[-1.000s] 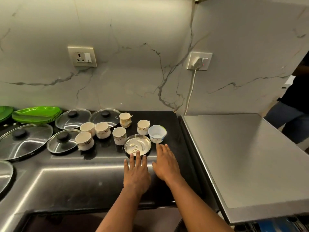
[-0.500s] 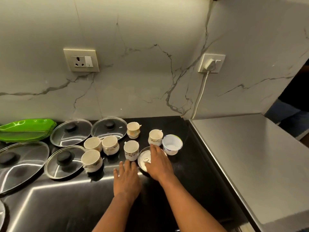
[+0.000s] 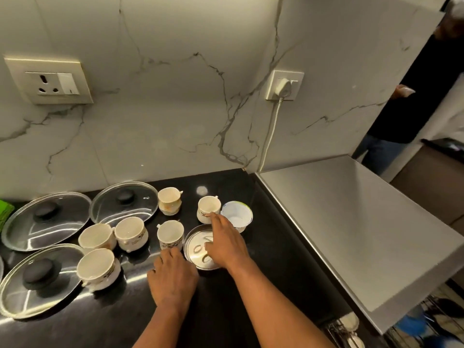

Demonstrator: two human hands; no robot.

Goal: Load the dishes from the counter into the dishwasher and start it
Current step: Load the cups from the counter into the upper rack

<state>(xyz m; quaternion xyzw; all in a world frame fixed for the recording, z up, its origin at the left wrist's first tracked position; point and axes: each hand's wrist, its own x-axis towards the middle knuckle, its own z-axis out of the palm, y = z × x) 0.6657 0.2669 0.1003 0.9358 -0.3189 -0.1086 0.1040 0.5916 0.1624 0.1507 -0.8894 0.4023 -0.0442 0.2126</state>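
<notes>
Steel round shallow plate [image 3: 195, 239] on glossy black counter [image 3: 276, 234]. Over it, right hand [image 3: 226, 244], fingers straight, holding nothing, forefinger at rim of cream ceramic cup [image 3: 207, 209] behind. Left hand [image 3: 173, 275] flat on counter just beside plate, empty.

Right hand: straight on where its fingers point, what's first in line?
The cream cup beside the white bowl. The right hand reaches across the steel plate, and its fingertips look to be at that cup's near rim; depth is unclear, so contact is uncertain. The bowl lies right of that line.
</notes>
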